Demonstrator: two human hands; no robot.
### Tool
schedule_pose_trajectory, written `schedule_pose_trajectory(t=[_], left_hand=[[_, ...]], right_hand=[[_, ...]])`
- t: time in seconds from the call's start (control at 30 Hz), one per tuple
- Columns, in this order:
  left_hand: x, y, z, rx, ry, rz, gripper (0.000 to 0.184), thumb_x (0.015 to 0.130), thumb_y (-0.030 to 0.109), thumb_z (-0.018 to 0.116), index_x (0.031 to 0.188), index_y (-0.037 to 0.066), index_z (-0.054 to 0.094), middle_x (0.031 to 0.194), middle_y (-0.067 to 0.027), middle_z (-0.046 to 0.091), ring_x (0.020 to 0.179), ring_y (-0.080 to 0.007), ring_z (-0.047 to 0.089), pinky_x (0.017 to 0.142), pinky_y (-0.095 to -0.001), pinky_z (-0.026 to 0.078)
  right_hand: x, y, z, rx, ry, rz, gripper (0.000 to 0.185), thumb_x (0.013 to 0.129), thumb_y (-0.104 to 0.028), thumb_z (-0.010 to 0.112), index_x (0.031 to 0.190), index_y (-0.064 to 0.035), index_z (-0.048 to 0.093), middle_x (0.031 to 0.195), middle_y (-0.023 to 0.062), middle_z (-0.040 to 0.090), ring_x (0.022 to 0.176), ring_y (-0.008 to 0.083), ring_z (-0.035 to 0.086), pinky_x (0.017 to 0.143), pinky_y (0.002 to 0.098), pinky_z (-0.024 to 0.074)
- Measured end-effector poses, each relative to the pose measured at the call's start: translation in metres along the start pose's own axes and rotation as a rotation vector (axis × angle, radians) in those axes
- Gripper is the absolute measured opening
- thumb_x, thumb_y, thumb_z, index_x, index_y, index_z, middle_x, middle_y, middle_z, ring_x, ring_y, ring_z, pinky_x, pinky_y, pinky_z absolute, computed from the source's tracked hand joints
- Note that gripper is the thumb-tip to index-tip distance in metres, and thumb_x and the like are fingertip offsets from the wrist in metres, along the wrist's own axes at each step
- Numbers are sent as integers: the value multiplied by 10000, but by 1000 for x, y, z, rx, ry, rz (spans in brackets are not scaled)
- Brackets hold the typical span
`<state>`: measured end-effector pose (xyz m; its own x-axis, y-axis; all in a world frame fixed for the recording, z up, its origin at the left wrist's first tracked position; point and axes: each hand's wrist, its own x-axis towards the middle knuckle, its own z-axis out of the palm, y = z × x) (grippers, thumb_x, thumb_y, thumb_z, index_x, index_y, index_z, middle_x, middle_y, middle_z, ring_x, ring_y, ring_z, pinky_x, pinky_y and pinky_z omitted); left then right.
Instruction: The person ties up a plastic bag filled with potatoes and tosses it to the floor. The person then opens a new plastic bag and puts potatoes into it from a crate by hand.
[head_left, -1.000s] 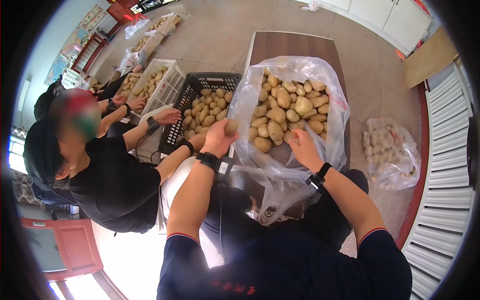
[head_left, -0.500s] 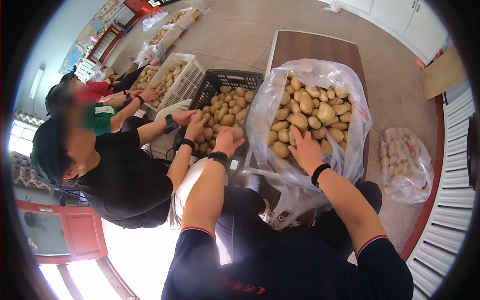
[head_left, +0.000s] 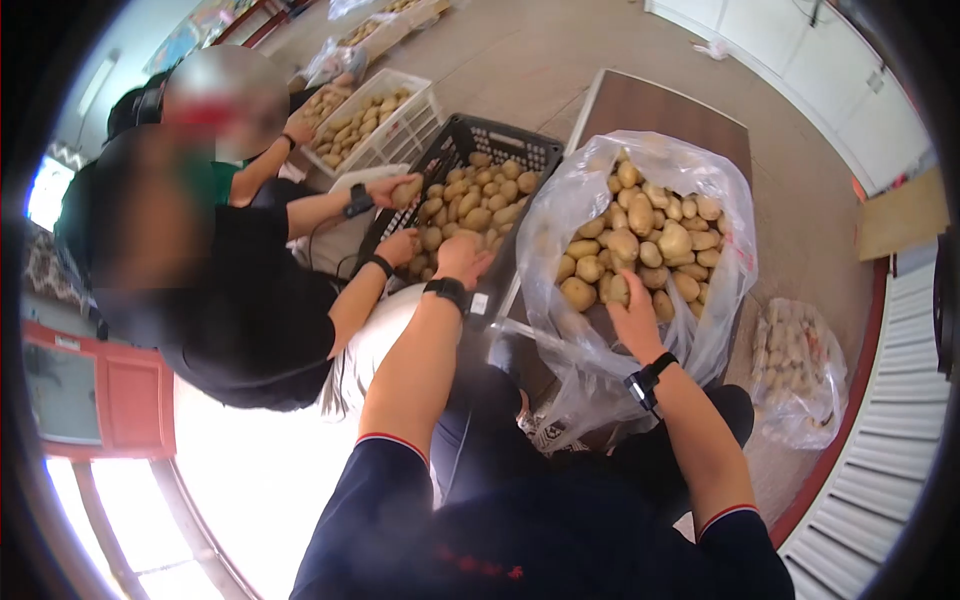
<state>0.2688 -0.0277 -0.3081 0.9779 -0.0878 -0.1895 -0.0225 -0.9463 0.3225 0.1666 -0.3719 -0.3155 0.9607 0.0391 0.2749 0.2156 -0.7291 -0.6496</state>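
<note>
My right hand (head_left: 634,322) is closed around a potato (head_left: 620,290) at the near side of a clear plastic bag (head_left: 548,215) full of potatoes (head_left: 675,238). The bag's mouth is spread wide on a brown table. My left hand (head_left: 465,260) is at the near right corner of a black crate (head_left: 455,150), its fingers stretched out over the potatoes (head_left: 478,218) inside. The fingertips are partly hidden, and I see no potato held in them. Beside it, a co-worker's hands are over the same crate, one holding a potato (head_left: 405,193).
A white crate (head_left: 425,118) of potatoes stands beyond the black one, near another co-worker. On the floor to the right lies a tied bag of potatoes (head_left: 795,365). The brown table (head_left: 655,112) extends behind the open bag. White cabinets (head_left: 790,50) line the far right.
My right hand has picked up a potato from the bag. My left hand has let go of its potato in the black crate. The co-worker has lifted a potato, and the view has shifted.
</note>
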Motion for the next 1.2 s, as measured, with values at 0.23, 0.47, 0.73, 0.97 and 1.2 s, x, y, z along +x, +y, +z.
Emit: schedule_pose_trajectory(t=[0.23, 0.47, 0.73, 0.97, 1.2], left_hand=[[-20, 64, -22, -1636, -14, -499, 256, 921, 207, 580, 1116, 53, 517, 1019, -104, 560, 836, -271, 634, 720, -409, 571], [-50, 126, -40, -1418, -446, -209, 503, 924, 420, 601, 1251, 47, 518, 1164, -129, 577, 913, -275, 645, 757, -397, 541], [-53, 138, -39, -1432, -687, -79, 375, 962, 380, 563, 1140, 51, 591, 1095, -110, 636, 941, -250, 646, 693, -381, 534], [-50, 131, -36, -1428, -688, -110, 337, 965, 321, 579, 1174, 57, 558, 1029, -102, 663, 807, -276, 703, 573, -321, 541], [-19, 94, -16, -1448, -351, -225, 423, 964, 384, 554, 1203, 36, 541, 1035, -100, 657, 766, -251, 672, 613, -333, 515]], right_hand=[[11, -45, -39, 1071, -222, 735, 532, 919, -177, 513, 1432, -122, 384, 1034, 62, 571, 699, 143, 567, 591, 284, 483], [26, -79, -24, 1083, -397, 604, 384, 969, -318, 570, 1271, -90, 506, 943, 30, 591, 644, 113, 560, 543, 261, 465], [34, -86, -16, 704, -270, 352, 462, 975, -441, 544, 925, 15, 601, 665, 48, 569, 536, 137, 541, 507, 286, 435], [31, -66, -15, 384, -247, 222, 516, 937, -463, 540, 866, 42, 616, 773, 241, 627, 732, 410, 625, 661, 450, 472], [-4, -29, -14, 43, -227, 239, 270, 888, -265, 610, 1062, -58, 602, 1066, 188, 615, 992, 387, 590, 850, 459, 482]])
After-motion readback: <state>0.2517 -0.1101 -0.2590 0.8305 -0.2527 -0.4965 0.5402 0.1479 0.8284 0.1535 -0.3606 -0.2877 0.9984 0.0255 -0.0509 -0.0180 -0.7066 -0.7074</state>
